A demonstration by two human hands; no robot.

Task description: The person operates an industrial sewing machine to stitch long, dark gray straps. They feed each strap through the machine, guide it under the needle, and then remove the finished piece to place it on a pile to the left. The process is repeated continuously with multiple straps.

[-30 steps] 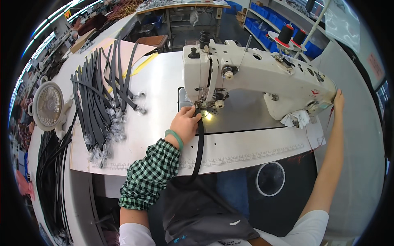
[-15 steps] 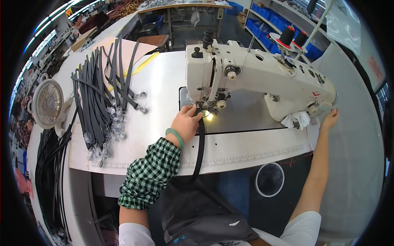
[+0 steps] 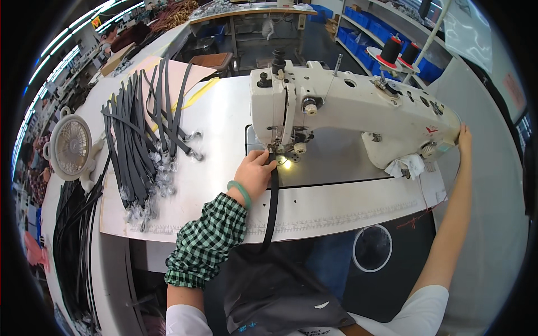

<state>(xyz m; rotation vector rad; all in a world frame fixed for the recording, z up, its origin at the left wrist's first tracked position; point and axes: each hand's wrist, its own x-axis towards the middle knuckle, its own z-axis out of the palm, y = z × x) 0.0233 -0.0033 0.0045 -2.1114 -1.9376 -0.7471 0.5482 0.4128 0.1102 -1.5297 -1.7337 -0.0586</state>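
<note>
My left hand (image 3: 255, 172), below a green checked sleeve cover and a green bangle, pinches a black strap (image 3: 273, 204) close to the presser foot of a white sewing machine (image 3: 330, 103). From there the strap hangs over the table's front edge towards my lap. The strap's far end is hidden by the foot and my fingers. A small lamp glows beside the needle. At the machine's right end, my right hand (image 3: 465, 141) has its fingers curled on the handwheel (image 3: 455, 131), whose outer side is mostly out of sight.
Several black straps with clear-wrapped metal ends (image 3: 131, 151) lie on the left of the white table (image 3: 218, 134). Long black cords (image 3: 70, 241) hang further left beside a small fan (image 3: 71, 147). Thread spools (image 3: 388, 51) stand behind the machine, and a white cloth (image 3: 404, 166) lies at its base.
My right hand has moved up and away from me, from below the machine's right end onto the handwheel. My left hand stays on the strap near the needle. The view has shifted slightly.
</note>
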